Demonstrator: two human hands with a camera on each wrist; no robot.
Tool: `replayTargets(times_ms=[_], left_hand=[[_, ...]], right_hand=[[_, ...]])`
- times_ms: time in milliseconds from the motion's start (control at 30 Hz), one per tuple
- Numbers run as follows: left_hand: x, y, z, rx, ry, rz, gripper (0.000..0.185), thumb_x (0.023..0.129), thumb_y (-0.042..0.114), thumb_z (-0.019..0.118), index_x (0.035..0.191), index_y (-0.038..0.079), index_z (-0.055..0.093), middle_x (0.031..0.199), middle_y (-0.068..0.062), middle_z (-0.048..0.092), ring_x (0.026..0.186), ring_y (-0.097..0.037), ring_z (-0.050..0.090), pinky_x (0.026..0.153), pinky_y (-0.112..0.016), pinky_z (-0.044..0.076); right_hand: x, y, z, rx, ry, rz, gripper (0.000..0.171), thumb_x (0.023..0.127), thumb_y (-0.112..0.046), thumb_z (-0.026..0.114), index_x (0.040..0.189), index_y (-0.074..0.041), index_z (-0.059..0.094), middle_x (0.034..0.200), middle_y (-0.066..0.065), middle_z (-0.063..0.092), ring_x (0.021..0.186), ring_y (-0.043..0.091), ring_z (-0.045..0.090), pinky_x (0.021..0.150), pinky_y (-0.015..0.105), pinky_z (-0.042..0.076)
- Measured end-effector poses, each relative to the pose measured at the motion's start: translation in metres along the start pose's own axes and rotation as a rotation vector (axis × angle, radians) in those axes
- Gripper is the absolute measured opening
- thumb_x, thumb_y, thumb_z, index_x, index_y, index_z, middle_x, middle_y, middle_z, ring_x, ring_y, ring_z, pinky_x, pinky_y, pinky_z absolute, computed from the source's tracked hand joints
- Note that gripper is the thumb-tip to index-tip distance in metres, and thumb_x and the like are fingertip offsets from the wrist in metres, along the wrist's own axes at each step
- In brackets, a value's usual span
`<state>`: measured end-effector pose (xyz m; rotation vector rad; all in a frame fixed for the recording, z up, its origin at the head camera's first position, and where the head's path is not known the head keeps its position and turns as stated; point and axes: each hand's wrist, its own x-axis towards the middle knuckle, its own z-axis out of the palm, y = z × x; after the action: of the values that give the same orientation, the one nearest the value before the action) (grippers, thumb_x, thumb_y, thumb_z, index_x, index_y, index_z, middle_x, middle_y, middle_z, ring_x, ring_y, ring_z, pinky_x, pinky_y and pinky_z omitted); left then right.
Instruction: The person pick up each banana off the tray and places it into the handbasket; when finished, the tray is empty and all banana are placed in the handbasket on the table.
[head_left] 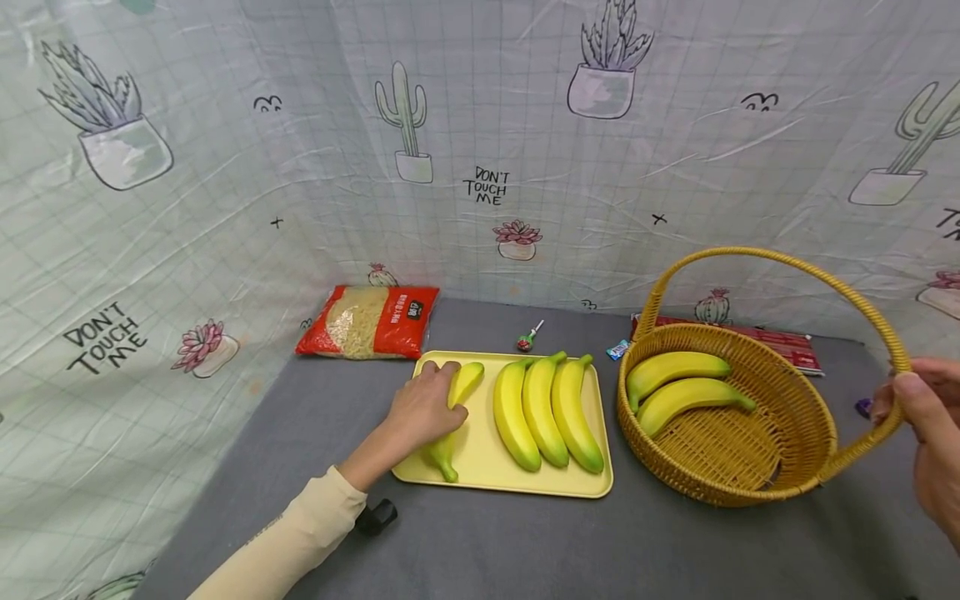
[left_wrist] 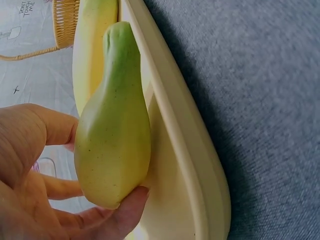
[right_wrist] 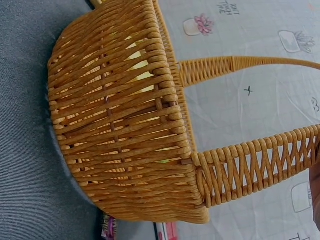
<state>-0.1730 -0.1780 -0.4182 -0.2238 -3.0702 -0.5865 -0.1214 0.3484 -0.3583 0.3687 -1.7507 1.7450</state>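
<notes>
A person's left hand [head_left: 423, 408], in a cream sleeve, lies low and left of centre in the head view. Its grip is curled round a yellow-green banana [head_left: 455, 406] at the left end of a pale yellow tray [head_left: 502, 479]. In the left wrist view the thumb [left_wrist: 122, 212] and fingers pinch that banana [left_wrist: 112, 135] from both sides, beside the tray's raised rim [left_wrist: 185, 150].

Three more bananas [head_left: 547, 408] lie side by side on the right half of the tray, apart from the hand.

At the right edge of the frame, the right hand [head_left: 930, 433] holds the arched handle of a woven wicker basket [head_left: 795, 479], with thumb and fingers closed round the handle. The basket stands on the grey table [head_left: 525, 542] just right of the tray and holds two bananas [head_left: 678, 379]. The right wrist view shows the basket's woven wall [right_wrist: 120, 125] and handle up close.

Toward the upper left of the table, a red bag of pasta [head_left: 369, 322] lies against a backdrop cloth [head_left: 225, 167] printed with cacti. A small lollipop [head_left: 527, 337] and a wrapped sweet [head_left: 618, 349] lie behind the tray. A flat red packet [head_left: 787, 343] lies behind the basket.
</notes>
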Motion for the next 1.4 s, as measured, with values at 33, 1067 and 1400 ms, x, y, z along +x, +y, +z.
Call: replayTargets(times_ms=[33,1067,1400], left_hand=[[0.000,-0.001,-0.001,-0.002,0.002,0.000,0.065,0.084,0.021,0.076,0.145,0.005,0.060,0.115,-0.020,0.059,0.079,-0.037,0.060,0.070,-0.059,0.053],[0.013,0.089,-0.017,-0.094,0.033,0.259,0.065,0.086,0.024,0.070,0.149,0.013,0.059,0.108,-0.008,0.056,0.072,-0.021,0.054,0.060,-0.037,0.047],[0.026,0.139,-0.018,-0.077,-0.066,0.451,0.065,0.089,0.027,0.071,0.152,0.018,0.057,0.112,-0.004,0.057,0.080,-0.015,0.053,0.064,-0.031,0.045]], right_hand=[[0.000,-0.001,0.001,-0.016,0.008,0.006,0.022,0.105,0.010,0.053,0.124,0.017,0.062,0.084,0.007,0.060,0.071,0.015,0.050,0.068,0.013,0.048],[0.002,0.003,0.006,0.142,-0.089,-0.181,0.026,0.101,0.017,0.056,0.122,0.033,0.053,0.089,0.011,0.069,0.073,0.016,0.057,0.071,0.015,0.049],[-0.003,0.000,0.000,-0.066,-0.046,-0.166,0.026,0.103,0.015,0.052,0.126,0.025,0.058,0.090,0.003,0.066,0.073,0.013,0.053,0.073,0.012,0.047]])
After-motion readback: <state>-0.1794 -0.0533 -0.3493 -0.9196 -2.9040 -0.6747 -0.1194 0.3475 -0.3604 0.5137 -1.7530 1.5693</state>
